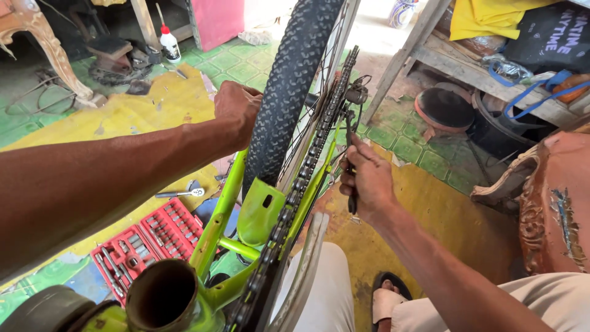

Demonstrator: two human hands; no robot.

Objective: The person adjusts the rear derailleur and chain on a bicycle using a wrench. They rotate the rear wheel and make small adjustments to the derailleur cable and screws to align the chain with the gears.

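An upside-down lime-green bicycle frame (216,224) stands in front of me, its knobby black rear tyre (289,86) rising toward the top of the view. My left hand (236,110) rests against the left side of the wheel, fingers hidden behind the tyre. My right hand (367,179) is closed around a dark slim tool (351,161) that reaches up to the rear derailleur (356,93). The chain (307,163) runs diagonally between my two hands.
A red open case of sockets and bits (147,243) lies on the yellow mat (144,114) at lower left, a ratchet (180,193) beside it. A white bottle (168,43) stands at the back. A wooden shelf (473,71) and carved furniture (547,203) crowd the right.
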